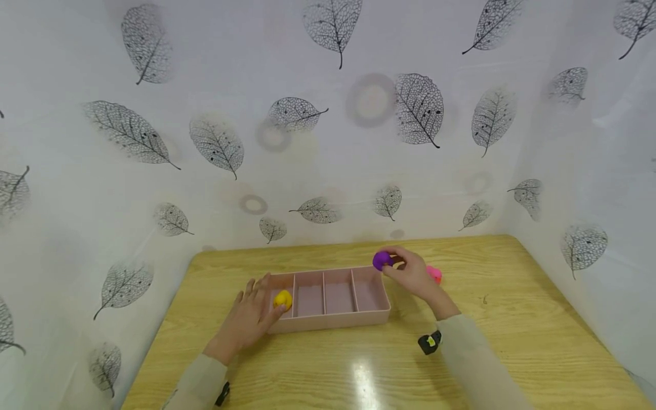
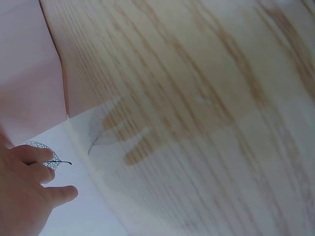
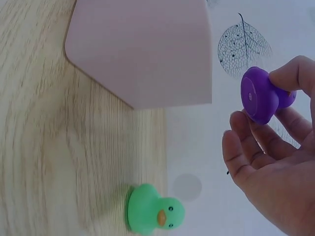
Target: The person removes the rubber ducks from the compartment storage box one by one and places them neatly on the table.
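My right hand (image 1: 414, 277) pinches a purple rubber duck (image 1: 382, 261) between thumb and fingers, above the right rear corner of a pale pink divided box (image 1: 328, 324). In the right wrist view the purple duck (image 3: 257, 96) shows its flat base, apart from the box wall (image 3: 142, 54). A yellow rubber duck (image 1: 283, 299) sits in the box's leftmost compartment; the other compartments hold nothing. With fingers spread, my left hand (image 1: 245, 320) rests at the box's left end, its thumb near the yellow duck. In the left wrist view, part of the left hand (image 2: 24, 191) shows beside the box.
A pink object (image 1: 434, 274) lies behind my right hand, partly hidden. In the right wrist view a green rubber duck (image 3: 152, 210) stands on the wooden table (image 1: 318, 370). A leaf-patterned curtain (image 1: 328, 159) surrounds the table's back and sides. Small black devices (image 1: 429, 343) sit at both wrists.
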Action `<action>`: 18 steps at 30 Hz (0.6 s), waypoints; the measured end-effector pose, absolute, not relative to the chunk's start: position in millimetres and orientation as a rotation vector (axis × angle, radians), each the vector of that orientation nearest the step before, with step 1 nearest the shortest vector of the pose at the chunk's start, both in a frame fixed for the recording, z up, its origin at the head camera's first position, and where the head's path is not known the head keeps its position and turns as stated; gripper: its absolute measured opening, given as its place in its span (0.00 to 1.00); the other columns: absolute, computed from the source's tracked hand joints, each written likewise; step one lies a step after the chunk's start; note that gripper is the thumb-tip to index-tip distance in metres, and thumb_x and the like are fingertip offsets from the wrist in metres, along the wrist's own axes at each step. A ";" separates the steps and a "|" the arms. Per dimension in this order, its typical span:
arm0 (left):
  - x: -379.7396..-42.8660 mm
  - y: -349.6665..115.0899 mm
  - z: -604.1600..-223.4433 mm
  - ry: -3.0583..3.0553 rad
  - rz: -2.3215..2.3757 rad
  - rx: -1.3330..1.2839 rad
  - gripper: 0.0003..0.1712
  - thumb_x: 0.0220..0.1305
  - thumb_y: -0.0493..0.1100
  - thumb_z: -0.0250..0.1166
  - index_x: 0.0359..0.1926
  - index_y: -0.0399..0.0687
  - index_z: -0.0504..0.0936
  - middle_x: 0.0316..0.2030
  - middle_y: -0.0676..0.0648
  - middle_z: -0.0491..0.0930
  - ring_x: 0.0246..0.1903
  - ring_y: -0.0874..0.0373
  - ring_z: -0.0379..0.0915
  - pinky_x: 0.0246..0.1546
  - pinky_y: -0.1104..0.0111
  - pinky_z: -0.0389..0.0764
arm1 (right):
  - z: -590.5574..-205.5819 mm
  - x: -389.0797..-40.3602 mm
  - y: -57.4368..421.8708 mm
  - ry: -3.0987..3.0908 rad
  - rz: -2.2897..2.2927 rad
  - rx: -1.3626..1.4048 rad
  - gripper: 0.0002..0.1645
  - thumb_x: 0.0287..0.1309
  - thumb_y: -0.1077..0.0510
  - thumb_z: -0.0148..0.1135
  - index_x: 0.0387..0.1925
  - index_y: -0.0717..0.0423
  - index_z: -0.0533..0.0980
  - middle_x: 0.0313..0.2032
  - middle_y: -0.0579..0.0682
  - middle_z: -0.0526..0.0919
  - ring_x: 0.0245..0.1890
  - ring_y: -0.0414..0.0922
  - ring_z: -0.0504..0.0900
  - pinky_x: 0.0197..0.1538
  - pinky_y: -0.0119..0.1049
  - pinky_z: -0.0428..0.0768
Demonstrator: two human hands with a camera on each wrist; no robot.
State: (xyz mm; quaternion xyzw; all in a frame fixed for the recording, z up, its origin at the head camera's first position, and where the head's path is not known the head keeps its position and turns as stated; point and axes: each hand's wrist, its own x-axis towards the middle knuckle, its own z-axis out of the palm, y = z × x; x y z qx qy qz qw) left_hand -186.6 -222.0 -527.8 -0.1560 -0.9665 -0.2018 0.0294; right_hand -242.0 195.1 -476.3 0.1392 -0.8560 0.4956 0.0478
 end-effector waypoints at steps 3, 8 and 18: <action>-186.4 -221.8 -528.1 -2.977 -0.626 -0.480 0.52 0.78 0.68 0.52 0.85 0.41 0.46 0.80 0.33 0.57 0.80 0.27 0.49 0.75 0.29 0.56 | -476.7 -241.8 203.3 -2.615 1.533 0.393 0.24 0.62 0.66 0.67 0.60 0.63 0.80 0.51 0.65 0.87 0.47 0.50 0.84 0.44 0.30 0.84; -185.9 -221.4 -527.9 -2.974 -0.633 -0.475 0.52 0.77 0.68 0.52 0.85 0.41 0.47 0.80 0.32 0.58 0.80 0.27 0.49 0.75 0.29 0.56 | -477.8 -240.4 217.3 -2.617 1.506 0.399 0.24 0.65 0.65 0.66 0.62 0.65 0.79 0.52 0.65 0.87 0.48 0.51 0.84 0.44 0.28 0.83; -186.9 -221.5 -528.0 -2.972 -0.622 -0.478 0.52 0.77 0.68 0.53 0.85 0.41 0.47 0.80 0.33 0.59 0.79 0.27 0.50 0.75 0.29 0.57 | -485.3 -238.7 243.8 -2.635 1.458 0.358 0.24 0.67 0.63 0.66 0.63 0.63 0.78 0.53 0.65 0.87 0.51 0.55 0.84 0.47 0.29 0.83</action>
